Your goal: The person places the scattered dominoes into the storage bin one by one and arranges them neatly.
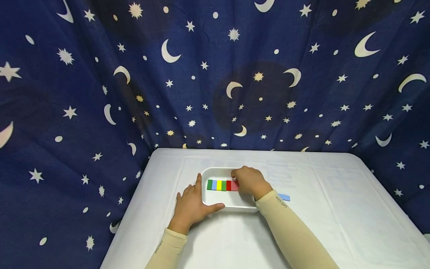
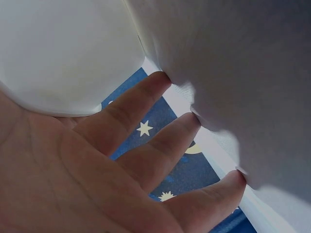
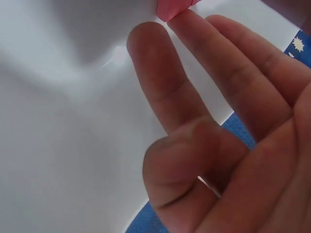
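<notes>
A white tray (image 1: 231,200) sits on the table. On its floor lies a row of flat coloured blocks: green (image 1: 209,185), light blue, yellow (image 1: 219,185), green, red (image 1: 228,185) and pink (image 1: 234,186). My left hand (image 1: 191,205) spreads round the tray's near left corner, thumb along the near rim. In the left wrist view, three of its fingertips touch the white cloth. My right hand (image 1: 250,181) reaches into the tray and covers the row's right end. In the right wrist view, extended fingertips touch the pink block (image 3: 172,7); nothing shows between thumb and index finger.
A light blue block (image 1: 284,197) lies on the table to the right of the tray, partly behind the right sleeve (image 1: 292,228). White cloth (image 1: 336,209) covers the table. A dark blue curtain (image 1: 208,89) with moons and stars hangs behind and at the sides.
</notes>
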Tool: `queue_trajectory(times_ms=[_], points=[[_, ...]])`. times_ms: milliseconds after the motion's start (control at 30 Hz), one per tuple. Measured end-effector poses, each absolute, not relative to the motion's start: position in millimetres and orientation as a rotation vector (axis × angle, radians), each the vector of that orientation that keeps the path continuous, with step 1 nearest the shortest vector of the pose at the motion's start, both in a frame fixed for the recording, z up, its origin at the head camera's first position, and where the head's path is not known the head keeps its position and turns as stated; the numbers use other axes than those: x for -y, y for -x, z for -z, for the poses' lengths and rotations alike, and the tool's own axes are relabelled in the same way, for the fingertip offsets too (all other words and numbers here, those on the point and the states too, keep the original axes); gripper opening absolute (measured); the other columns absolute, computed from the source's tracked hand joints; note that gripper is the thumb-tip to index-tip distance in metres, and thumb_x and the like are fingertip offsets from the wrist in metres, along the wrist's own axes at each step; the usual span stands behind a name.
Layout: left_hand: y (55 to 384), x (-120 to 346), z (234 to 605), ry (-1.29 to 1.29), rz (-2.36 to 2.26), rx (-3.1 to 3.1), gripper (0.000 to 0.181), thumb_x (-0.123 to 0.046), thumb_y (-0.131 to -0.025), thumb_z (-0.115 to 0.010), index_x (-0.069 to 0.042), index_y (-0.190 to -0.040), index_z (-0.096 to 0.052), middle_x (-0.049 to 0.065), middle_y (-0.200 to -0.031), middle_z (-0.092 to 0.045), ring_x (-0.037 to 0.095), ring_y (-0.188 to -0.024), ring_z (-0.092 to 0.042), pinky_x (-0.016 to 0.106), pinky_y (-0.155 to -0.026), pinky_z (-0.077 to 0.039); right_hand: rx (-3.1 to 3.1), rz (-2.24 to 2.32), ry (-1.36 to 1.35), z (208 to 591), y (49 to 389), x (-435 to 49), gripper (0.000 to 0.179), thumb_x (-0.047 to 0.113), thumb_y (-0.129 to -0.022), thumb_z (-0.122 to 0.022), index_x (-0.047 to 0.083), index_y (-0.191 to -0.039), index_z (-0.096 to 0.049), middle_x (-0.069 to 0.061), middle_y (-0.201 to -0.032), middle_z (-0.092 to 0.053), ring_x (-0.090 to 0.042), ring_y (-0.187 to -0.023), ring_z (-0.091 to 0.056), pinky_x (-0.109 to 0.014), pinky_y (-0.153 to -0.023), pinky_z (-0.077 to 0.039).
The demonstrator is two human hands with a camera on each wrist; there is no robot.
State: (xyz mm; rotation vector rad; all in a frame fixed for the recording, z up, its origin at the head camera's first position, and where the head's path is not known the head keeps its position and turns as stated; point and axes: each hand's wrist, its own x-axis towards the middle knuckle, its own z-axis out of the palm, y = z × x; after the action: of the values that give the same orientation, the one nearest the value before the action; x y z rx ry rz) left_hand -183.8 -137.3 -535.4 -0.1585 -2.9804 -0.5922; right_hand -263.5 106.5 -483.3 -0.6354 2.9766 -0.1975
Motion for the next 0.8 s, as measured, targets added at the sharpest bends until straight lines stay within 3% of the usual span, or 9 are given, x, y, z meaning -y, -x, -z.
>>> queue_trajectory(times_ms=[567,800], points=[[182.4,136.3,536.1,0.16,0.59,2.981,0.151,-0.109,-0.057,-0.051,-0.016,-0.171,-0.015,0.01,-0.148,-0.06,0.032,-0.133,-0.056,0.078,-0.107,-0.033,-2.961,0.213,0.6,480.6,259.1,-107.4,0.048,0.006,-0.08,-0.082,0.021,-0.125,-0.077,0.005,-0.093,-0.072,-0.019,-0.077,-0.06,-0.044,-0.074,-0.055],[183.1,136.0,535.0,0.17,0.602,2.973,0.149,-0.106,-0.06,-0.055,-0.016,-0.171,-0.015,0.01,-0.15,-0.059,0.034,-0.135,-0.055,0.079,-0.107,-0.033,-2.959,0.225,0.595,475.6,256.8,-108.2,0.057,0.009,-0.077,-0.087,0.02,-0.132,-0.075,0.003,-0.104,-0.075,-0.02,-0.085,-0.063,-0.046,-0.078,-0.057]])
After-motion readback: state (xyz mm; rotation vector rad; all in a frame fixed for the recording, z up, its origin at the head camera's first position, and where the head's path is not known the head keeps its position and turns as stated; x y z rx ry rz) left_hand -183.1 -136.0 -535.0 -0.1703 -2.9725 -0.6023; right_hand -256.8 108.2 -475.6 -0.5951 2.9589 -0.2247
